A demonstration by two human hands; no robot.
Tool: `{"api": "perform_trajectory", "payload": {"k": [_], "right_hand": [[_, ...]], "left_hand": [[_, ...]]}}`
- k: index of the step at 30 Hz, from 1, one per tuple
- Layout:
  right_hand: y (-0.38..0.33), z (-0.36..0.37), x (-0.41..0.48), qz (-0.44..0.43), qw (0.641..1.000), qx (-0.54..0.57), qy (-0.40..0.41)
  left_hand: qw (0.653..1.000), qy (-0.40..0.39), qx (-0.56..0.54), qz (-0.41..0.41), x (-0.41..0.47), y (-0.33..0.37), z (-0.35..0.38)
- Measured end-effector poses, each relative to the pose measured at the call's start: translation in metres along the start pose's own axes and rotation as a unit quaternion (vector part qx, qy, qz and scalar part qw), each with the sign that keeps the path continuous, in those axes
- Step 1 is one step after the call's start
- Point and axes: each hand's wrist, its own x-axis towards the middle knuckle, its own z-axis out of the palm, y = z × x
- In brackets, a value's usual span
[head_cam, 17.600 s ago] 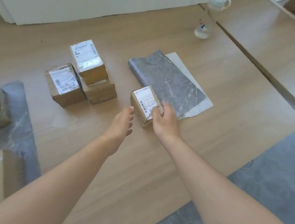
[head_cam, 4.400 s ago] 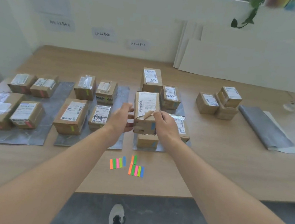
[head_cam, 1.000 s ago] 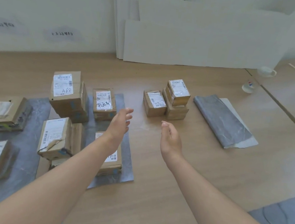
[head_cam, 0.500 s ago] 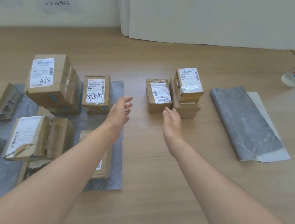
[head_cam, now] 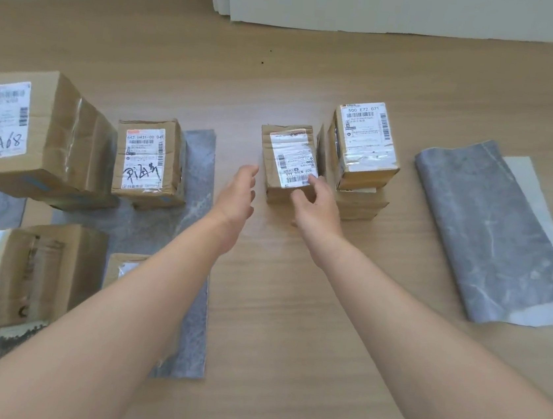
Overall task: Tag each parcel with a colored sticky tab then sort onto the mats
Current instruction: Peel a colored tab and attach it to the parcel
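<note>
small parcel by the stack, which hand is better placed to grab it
Right. The right hand is at the near corner of the small parcel; the left hand hovers open, apart from it.

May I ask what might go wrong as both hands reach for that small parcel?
The small brown cardboard parcel sits close beside stacked cardboard boxes; lifting it may nudge the top box. The right hand is at one corner and the left hand off it, so the grip could slip. No coloured tab shows on it; it might get sorted untagged.

"A68" on large parcel (head_cam: 35, 133), "500 E72" on top parcel (head_cam: 365, 140)
</note>
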Motion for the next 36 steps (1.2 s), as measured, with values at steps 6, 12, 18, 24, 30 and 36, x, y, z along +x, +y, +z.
{"api": "perform_trajectory", "payload": {"k": [6,12,18,24,30,36], "right_hand": [[-0.006,0.011,0.006,0.034,0.999,-0.008,0.002],[0.003,0.020,0.001,0.026,0.994,-0.104,-0.008],[0.005,0.019,-0.023,0.026,0.998,-0.047,0.017],[-0.019,0.016,-0.060,-0.018,0.999,0.018,0.045],[-0.062,0.019,-0.117,-0.100,0.993,0.041,0.055],[-0.103,0.031,-0.192,-0.155,0.983,0.064,0.071]], "left_hand": [[0.999,0.031,0.017,0.001,0.021,-0.002,-0.006],[0.999,0.033,0.035,-0.018,0.019,-0.013,-0.023],[1.000,0.021,0.012,-0.010,-0.008,-0.016,-0.031],[0.998,0.026,0.009,0.052,-0.054,0.006,-0.043],[0.992,0.029,-0.017,0.125,-0.114,0.033,-0.068],[0.983,0.021,-0.017,0.183,-0.188,0.049,-0.110]]}}
